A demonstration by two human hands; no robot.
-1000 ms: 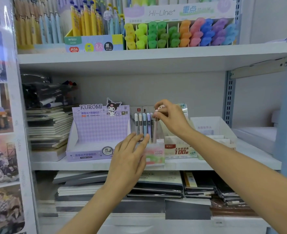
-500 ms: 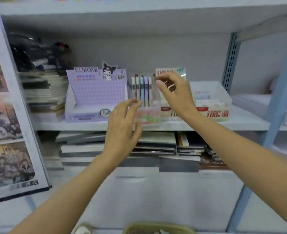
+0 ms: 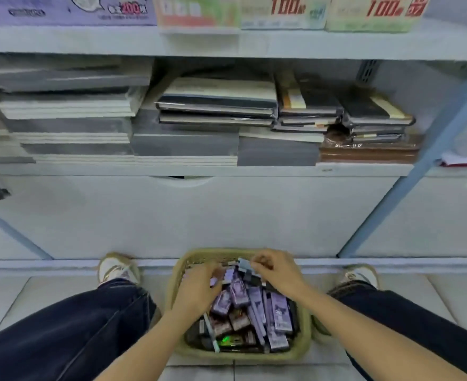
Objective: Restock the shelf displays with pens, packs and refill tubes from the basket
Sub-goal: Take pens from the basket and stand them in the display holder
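A tan woven basket [image 3: 305, 342] sits on the floor between my feet, filled with several purple packs [image 3: 280, 312], dark boxes and a thin refill tube [image 3: 210, 332]. My left hand [image 3: 196, 291] is down in the basket's left side, fingers curled among the packs; whether it grips one is hidden. My right hand [image 3: 277, 270] hovers at the basket's far edge, fingers pinched on a small grey-blue pack [image 3: 244, 264]. The display boxes [image 3: 199, 12] stand on the shelf above, cut off at the top.
Stacks of wrapped notebooks [image 3: 216, 105] fill the lower shelf. Below it is a white drawer front [image 3: 188, 215]. Blue shelf uprights [image 3: 408, 193] slant at right and left. My knees and shoes [image 3: 117, 269] flank the basket on the tiled floor.
My view dropped from the shelf displays to the floor. Both hands left the pen display and came down into the basket; the right hand now pinches a small pack.
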